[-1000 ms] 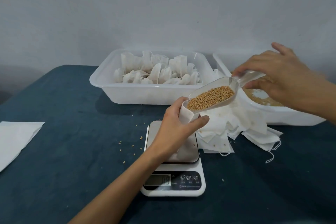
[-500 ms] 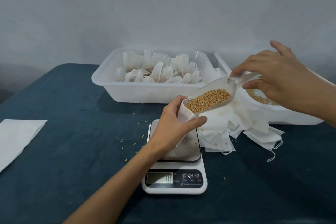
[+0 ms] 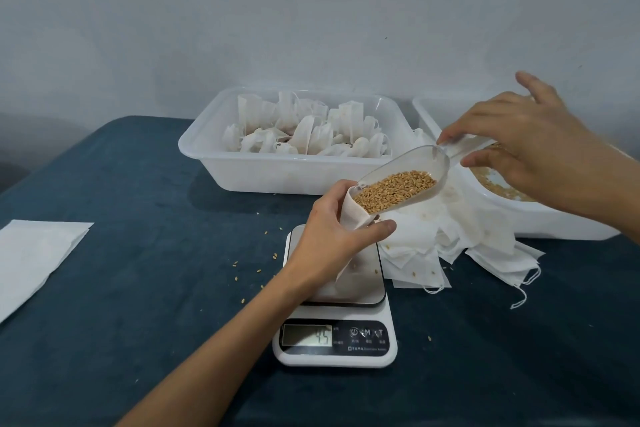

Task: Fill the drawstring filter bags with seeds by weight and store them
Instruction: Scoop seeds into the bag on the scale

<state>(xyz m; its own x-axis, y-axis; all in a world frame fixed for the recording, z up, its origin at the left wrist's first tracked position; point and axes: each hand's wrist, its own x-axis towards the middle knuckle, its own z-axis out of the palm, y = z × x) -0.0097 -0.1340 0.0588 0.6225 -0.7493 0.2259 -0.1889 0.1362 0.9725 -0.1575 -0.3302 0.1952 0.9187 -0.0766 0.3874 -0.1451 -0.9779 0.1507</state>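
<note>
Compared with a second ago, the clear scoop [image 3: 403, 180] has tipped lower, its lip now inside the mouth of the filter bag [image 3: 353, 215]. The left hand [image 3: 329, 239] grips the bag upright on the scale [image 3: 335, 319]; the right hand [image 3: 519, 146] pinches the scoop handle. Seeds [image 3: 394, 190] look ready to pour.

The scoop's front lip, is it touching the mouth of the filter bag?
Touching. In the head view the scoop lip sits inside the filter bag mouth, held by the left hand.
</note>
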